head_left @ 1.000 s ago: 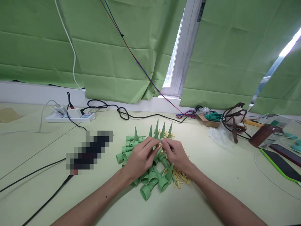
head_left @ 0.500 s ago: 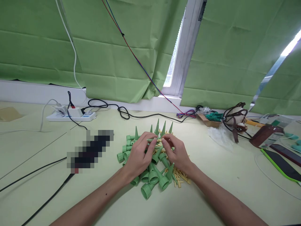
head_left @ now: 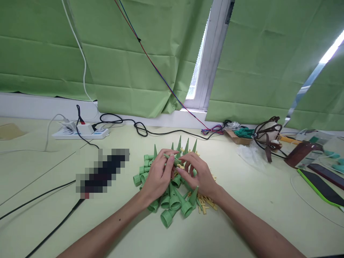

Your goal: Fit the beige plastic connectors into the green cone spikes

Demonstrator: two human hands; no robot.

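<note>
Over the pile, my left hand (head_left: pixel 159 175) is closed around a pointed green plastic cone (head_left: pixel 176 162), its tip sticking out past the thumb. My right hand (head_left: pixel 201 175) pinches a small yellow plastic peg (head_left: pixel 180 166) at the cone's wider end; whether the peg is inside the cone I cannot tell. Beneath both hands lie several more green cones with round hollow bases (head_left: pixel 175 202), some lying down and some pointing up. Loose yellow pegs (head_left: pixel 204 206) are scattered by my right wrist, partly covered by it.
A blurred-out dark object (head_left: pixel 103 173) with a cable lies to the left. Behind it sits a white power strip (head_left: pixel 80 133). A black cord (head_left: pixel 172 132) runs along the back. On the right are a plastic bag (head_left: pixel 251 154), a brown case (head_left: pixel 302 154) and a green-edged phone (head_left: pixel 321 186).
The green cone has tilted and come more into view between my hands. My right hand has shifted slightly down and left, its fingers now spread more around the yellow peg.
</note>
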